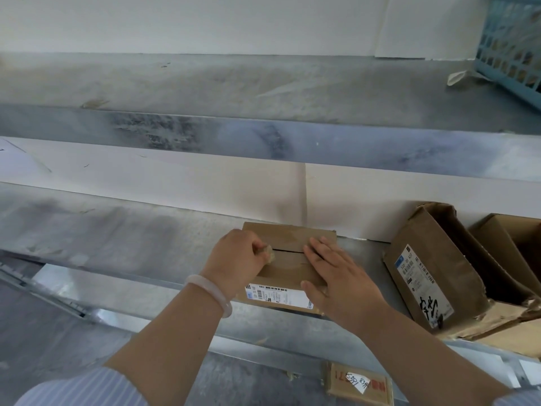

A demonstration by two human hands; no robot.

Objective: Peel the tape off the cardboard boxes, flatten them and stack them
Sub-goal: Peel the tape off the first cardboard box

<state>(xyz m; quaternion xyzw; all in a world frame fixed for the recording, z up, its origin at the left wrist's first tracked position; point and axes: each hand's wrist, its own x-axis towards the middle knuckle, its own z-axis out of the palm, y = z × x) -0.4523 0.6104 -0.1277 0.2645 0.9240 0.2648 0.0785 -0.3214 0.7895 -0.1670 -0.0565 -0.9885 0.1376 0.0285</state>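
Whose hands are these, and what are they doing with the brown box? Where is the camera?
No machine here: these are a person's own two hands, seen from a camera worn on their head, looking down. A small cardboard box sits on a metal shelf. The right hand lies flat on it, holding it down. The left hand pinches a crumpled bit of tape at the box's seam. More opened boxes lean at the right.

Open bench [117, 235] at 9 o'clock of the taped box [288, 271]; opened boxes [424, 276] crowd 3 o'clock, wall [205, 183] blocks 12.
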